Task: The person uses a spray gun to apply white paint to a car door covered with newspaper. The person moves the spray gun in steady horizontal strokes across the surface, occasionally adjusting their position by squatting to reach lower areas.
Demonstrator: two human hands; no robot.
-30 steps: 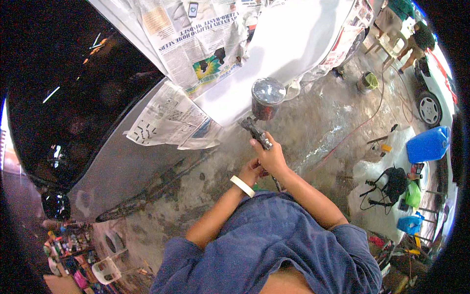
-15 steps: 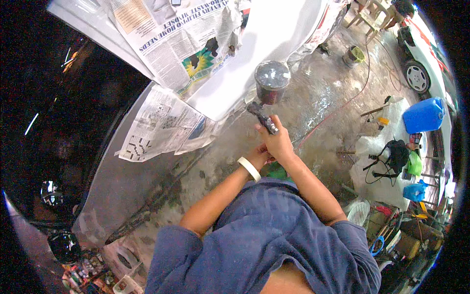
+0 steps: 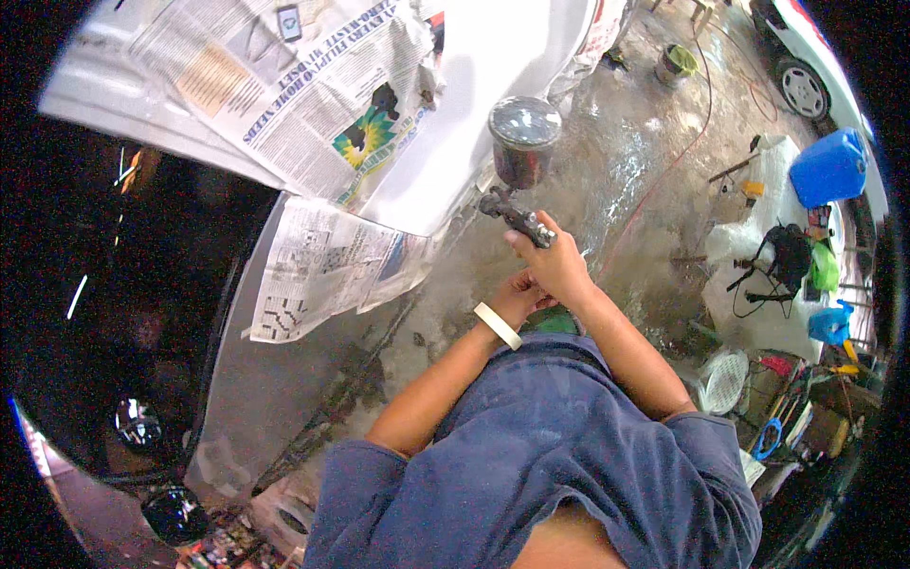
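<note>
My right hand (image 3: pixel 563 267) is wrapped round the grip of a dark spray gun (image 3: pixel 519 218), its round lidded paint cup (image 3: pixel 523 142) standing on top, away from my body. Just below, my left hand (image 3: pixel 521 299) is closed close to the base of the gun's grip; what its fingers pinch is hidden by the right hand. A cream roll of masking tape (image 3: pixel 498 325) circles my left wrist. Ahead of the gun lies a white car panel (image 3: pixel 474 104), edged with taped newspaper (image 3: pixel 332 104). Another newspaper sheet (image 3: pixel 322 266) hangs over the grey panel below it.
A glossy dark car surface (image 3: pixel 114 303) fills the left. A red hose (image 3: pixel 664 171) runs across the wet concrete floor (image 3: pixel 607 180). To the right are a blue jerrycan (image 3: pixel 828 169), a black strapped bag (image 3: pixel 785 256) and cluttered tools. A bucket (image 3: pixel 676 66) and white car (image 3: pixel 801 66) stand farther off.
The view has shifted, so the car panels and floor items sit differently in it. Both hands keep their hold, with the spray gun still upright in the right hand.
</note>
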